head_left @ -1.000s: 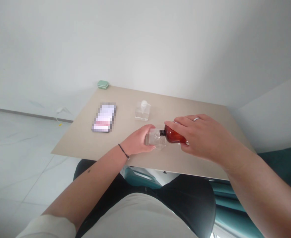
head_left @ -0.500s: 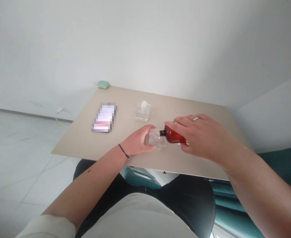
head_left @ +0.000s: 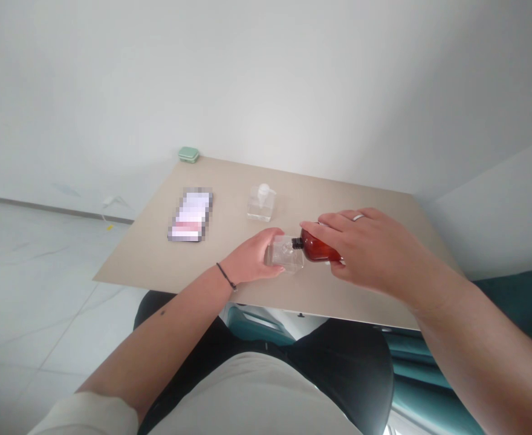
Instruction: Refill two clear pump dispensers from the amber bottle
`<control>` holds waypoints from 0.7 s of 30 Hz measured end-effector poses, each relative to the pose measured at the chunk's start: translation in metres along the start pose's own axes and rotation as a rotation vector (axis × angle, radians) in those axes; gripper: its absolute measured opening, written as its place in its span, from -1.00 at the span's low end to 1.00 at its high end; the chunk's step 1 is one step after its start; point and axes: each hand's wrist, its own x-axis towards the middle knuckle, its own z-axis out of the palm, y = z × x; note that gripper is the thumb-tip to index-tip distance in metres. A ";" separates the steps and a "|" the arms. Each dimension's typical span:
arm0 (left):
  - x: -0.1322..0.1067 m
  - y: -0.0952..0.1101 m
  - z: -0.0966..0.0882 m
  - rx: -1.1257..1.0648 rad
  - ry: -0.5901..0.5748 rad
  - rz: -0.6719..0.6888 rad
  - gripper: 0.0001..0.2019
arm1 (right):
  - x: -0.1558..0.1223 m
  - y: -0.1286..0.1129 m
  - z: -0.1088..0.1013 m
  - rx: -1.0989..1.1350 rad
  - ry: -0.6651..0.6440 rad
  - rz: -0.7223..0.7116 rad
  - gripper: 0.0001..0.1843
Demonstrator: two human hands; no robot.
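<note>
My left hand (head_left: pixel 254 257) grips a clear, square-sided bottle (head_left: pixel 288 258) from its left side, thumb and fingers around it, near the front of the table. In my right hand (head_left: pixel 366 248) is a reddish-brown bottle (head_left: pixel 317 246), tipped sideways so that its black threaded neck points left. That neck lies right over the clear bottle's opening; whether the two touch, I cannot tell. No liquid stream can be made out. Behind them stands a clear square pump bottle (head_left: pixel 260 205) with a white pump top.
A phone (head_left: pixel 191 215) with a blurred lit screen lies on the left of the beige table (head_left: pixel 230 175). At the back left corner sits a small green case (head_left: pixel 188 154). The wall rises behind the table. Below the front edge are my legs.
</note>
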 end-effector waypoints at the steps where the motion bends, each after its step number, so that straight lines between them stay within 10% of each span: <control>1: 0.000 0.000 0.000 0.000 -0.001 0.001 -0.27 | 0.000 0.000 0.000 0.000 -0.002 0.001 -0.41; 21: 0.001 0.002 -0.001 0.014 -0.010 -0.003 -0.28 | 0.001 0.000 -0.002 0.021 -0.018 0.004 -0.42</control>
